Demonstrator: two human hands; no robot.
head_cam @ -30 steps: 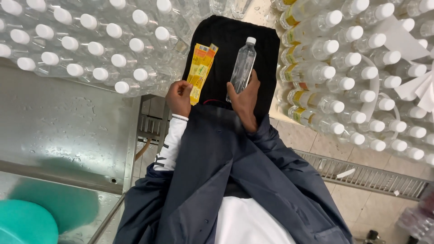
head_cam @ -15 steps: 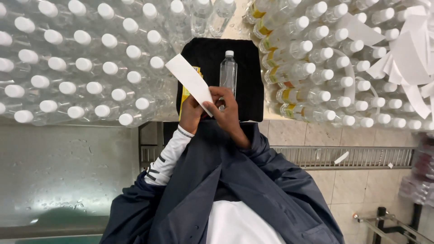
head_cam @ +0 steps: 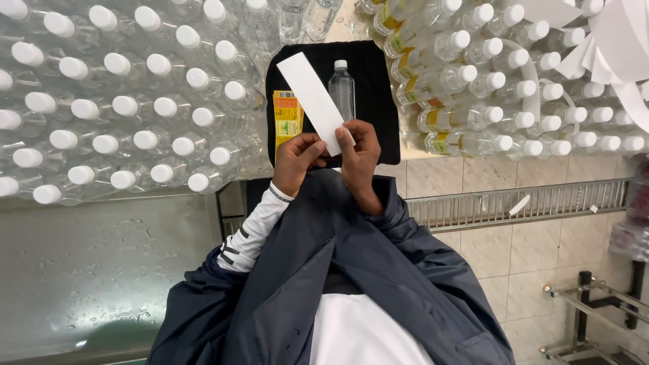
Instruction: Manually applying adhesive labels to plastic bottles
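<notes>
Both hands meet over the near edge of the square black work mat point(head_cam: 378, 101), which serves as the reference point here. The left hand point(head_cam: 297, 161) and the right hand point(head_cam: 359, 154) each pinch the lower end of a long white paper strip point(head_cam: 312, 101) between thumb and fingertips; the strip rises diagonally away from the hands, across the mat toward its far left corner. A small clear plastic bottle with a white cap point(head_cam: 342, 88) lies on the mat's centre, just right of the strip, apart from both hands. A stack of yellow-and-orange printed labels point(head_cam: 286, 120) rests on the mat's left side, partly under the strip. Left of the mat lie rows of clear capped bottles without labels point(head_cam: 122, 115); right of it, rows of capped bottles with yellow labels point(head_cam: 487, 101). Handling judgement: the strip appears thin, light and limp — it will curl or crease if gripped mid-length, so hold it at one end by the edges. If one face is adhesive, which cannot be confirmed, fingertip contact should stay at the corner — the face is best left untouched.
</notes>
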